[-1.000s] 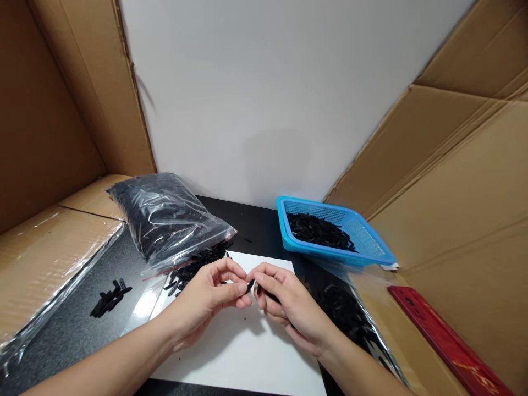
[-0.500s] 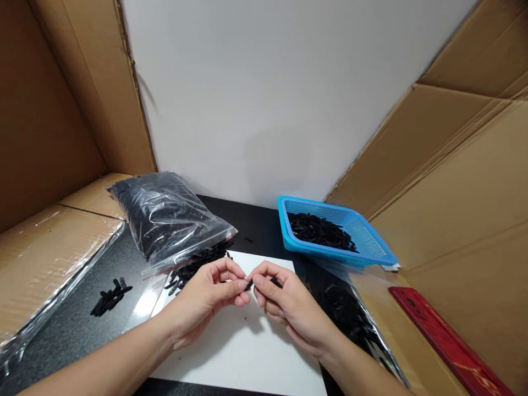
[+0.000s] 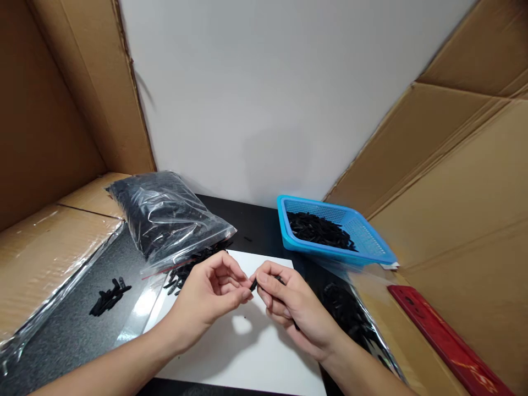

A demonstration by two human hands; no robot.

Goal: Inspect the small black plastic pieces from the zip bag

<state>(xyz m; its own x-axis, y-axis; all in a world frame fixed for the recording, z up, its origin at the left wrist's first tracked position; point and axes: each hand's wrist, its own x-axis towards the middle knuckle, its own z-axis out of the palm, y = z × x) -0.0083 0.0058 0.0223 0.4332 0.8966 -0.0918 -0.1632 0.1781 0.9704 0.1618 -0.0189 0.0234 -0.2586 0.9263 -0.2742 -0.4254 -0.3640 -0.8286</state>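
Black small part (image 3: pixel 253 284) pinched between right hand (image 3: pixel 289 311) thumb and forefinger, just above white sheet (image 3: pixel 256 352). Left hand (image 3: pixel 210 300) fingertips meeting same part from its left, curled in a light pinch. Long axis roughly left-right, tilted. Right hand nearer. One blue basket (image 3: pixel 371 250) beyond sheet, one clear bag (image 3: pixel 165 220) at sheet's far left, loose black pieces (image 3: pixel 108 297) well left; uncountable heaps.
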